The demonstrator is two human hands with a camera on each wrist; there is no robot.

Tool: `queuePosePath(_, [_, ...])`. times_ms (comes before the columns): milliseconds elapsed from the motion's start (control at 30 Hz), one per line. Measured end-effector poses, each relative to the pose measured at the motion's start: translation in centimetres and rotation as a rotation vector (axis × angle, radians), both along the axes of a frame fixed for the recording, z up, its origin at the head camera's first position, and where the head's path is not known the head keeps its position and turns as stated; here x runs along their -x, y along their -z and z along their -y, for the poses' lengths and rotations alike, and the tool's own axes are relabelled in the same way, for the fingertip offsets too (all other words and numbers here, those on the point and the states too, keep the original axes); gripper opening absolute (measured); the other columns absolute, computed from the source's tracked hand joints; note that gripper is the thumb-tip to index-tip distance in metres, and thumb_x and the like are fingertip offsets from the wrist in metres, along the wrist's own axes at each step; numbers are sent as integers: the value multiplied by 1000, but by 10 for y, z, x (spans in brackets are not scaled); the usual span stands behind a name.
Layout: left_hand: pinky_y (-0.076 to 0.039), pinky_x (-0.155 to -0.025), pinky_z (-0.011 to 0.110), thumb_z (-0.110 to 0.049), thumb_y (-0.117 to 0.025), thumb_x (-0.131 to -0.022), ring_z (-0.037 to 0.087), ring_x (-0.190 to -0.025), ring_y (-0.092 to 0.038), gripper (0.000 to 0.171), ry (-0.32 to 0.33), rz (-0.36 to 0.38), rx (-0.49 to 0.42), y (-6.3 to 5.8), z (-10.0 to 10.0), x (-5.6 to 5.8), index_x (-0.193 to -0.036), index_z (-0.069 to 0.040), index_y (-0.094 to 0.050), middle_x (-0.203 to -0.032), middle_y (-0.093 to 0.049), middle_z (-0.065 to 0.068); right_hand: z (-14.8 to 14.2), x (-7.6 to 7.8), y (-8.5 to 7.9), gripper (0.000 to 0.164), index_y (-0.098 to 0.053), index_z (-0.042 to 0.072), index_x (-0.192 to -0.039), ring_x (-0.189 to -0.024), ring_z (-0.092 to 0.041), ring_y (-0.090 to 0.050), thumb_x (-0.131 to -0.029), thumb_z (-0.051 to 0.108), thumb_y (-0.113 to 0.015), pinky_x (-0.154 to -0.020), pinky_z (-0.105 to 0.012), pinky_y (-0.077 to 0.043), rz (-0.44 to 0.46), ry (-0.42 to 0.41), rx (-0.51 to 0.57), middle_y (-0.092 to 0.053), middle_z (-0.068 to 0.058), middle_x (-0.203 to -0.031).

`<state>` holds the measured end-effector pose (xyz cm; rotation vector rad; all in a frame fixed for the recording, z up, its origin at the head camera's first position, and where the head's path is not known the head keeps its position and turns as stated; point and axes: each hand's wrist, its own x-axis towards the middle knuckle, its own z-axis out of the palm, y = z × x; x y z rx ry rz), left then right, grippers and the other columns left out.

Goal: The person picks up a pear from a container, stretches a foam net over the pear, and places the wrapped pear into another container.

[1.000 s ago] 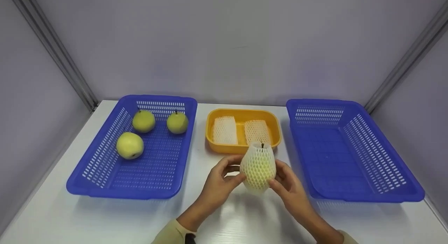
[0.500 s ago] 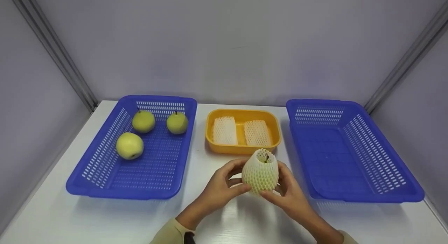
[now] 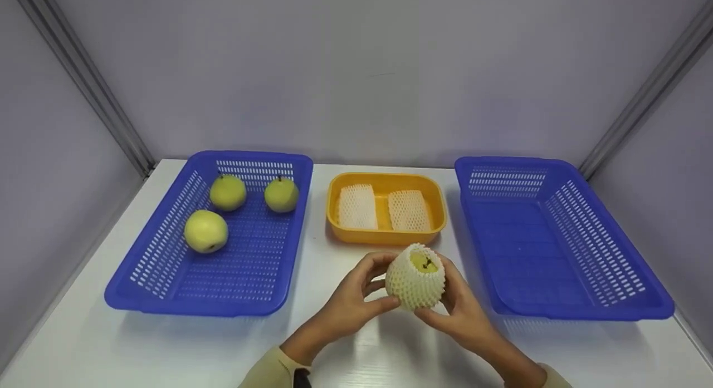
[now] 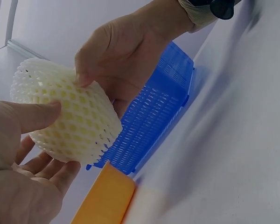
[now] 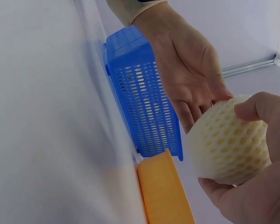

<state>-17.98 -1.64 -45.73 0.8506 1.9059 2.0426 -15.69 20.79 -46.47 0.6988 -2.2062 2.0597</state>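
A yellow-green pear [image 3: 421, 260] sits inside a white foam net sleeve [image 3: 409, 285] above the table. Its dark stem shows through the sleeve's round opening, which tips toward the upper right in the head view. My left hand [image 3: 351, 296] holds the sleeved pear from the left, thumb at the front and fingers behind. From the other side my right hand [image 3: 464, 310] grips it the same way. Both thumbs press the netting [image 4: 74, 116] in the left wrist view. In the right wrist view the fingers around the sleeve [image 5: 228, 144] are partly hidden.
A yellow tub [image 3: 384, 237] with two flat foam nets [image 3: 357, 207] stands just beyond the hands. The blue basket [image 3: 223, 309] at left contains three pears [image 3: 206, 232]. Another blue basket [image 3: 523, 249] stands at right. Grey-white walls enclose the table's back and sides.
The sleeved pear has tilted and sunk slightly, so its opening and stem now face the camera more. Both thumbs have moved lower on the sleeve. The baskets and tub stay put.
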Motion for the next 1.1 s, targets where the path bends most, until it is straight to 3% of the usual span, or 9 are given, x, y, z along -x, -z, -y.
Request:
queuePosePath(167, [-49, -106, 37, -19, -70, -99, 21, -133, -50, 58, -6, 15, 43, -2, -2, 0, -148, -4, -42, -147, -49, 10, 1, -2, -3, 82, -29, -7, -152, -123, -21, -55, -84, -8, -74, -100, -27, -49, 111, 53, 20, -49, -16, -141])
queuePosePath(433, [-53, -99, 37, -30, -71, -97, 20, -129, -53, 62, -12, 10, 62, -7, -4, 0, -147, -7, -44, -145, -51, 7, 0, -3, -11, 79, -29, -8, -150, -123, -21, -55, -85, -7, -73, -101, -26, -48, 136, 57, 39, -50, -15, -139])
queuePosePath(533, [-53, -98, 37, -32, -71, -98, 19, -128, -53, 61, -10, -6, 72, -13, -5, 0, -147, -8, -45, -144, -51, 6, -3, -2, -17, 85, -23, -8, -153, -122, -21, -55, -85, -2, -74, -99, -28, -50, 157, 24, 80, -49, -15, -139])
queuePosePath(633, [-53, -98, 39, -30, -60, -104, 21, -128, -52, 55, -12, -3, 57, -19, -9, 0, -149, -5, -41, -144, -51, 10, -9, -3, -27, 95, -16, -6, -157, -121, -22, -56, -84, 5, -77, -97, -30, -52, 192, 0, 116, -47, -17, -139])
queuePosePath(733, [-54, -96, 40, -24, -47, -110, 25, -126, -54, 47, -62, 29, 33, -20, -16, 1, -149, 1, -37, -141, -51, 15, -17, -6, -41, 97, -16, -4, -158, -117, -22, -58, -83, 7, -77, -94, -31, -54, 237, 36, 85, -48, -18, -137])
queuePosePath(800, [-57, -91, 39, -21, -44, -111, 26, -121, -57, 44, -112, 75, 27, -18, -23, 2, -147, 3, -37, -135, -54, 16, -23, -7, -53, 93, -19, -3, -157, -114, -23, -60, -83, 5, -75, -93, -31, -55, 248, 69, 51, -49, -19, -135])
queuePosePath(900, [-59, -86, 37, -22, -51, -109, 27, -113, -62, 44, -149, 189, 60, -16, -34, 3, -143, 4, -42, -126, -59, 15, -36, -5, -74, 86, -24, 0, -156, -113, -22, -61, -84, 3, -72, -93, -30, -55, 223, 103, 12, -51, -16, -134])
queuePosePath(1000, [-60, -82, 37, -20, -58, -105, 27, -107, -66, 43, -126, 353, 93, -15, -48, 5, -139, 4, -47, -120, -64, 14, -51, 3, -96, 82, -26, 6, -156, -115, -24, -61, -86, 1, -69, -94, -32, -56, 172, 100, 43, -51, -15, -135])
queuePosePath(1100, [-62, -79, 38, -17, -61, -103, 29, -104, -69, 40, -86, 466, 124, -17, -68, 7, -135, 4, -50, -117, -67, 14, -66, 14, -117, 77, -30, 12, -154, -116, -24, -60, -87, -3, -66, -93, -31, -56, 128, 117, 72, -53, -13, -135])
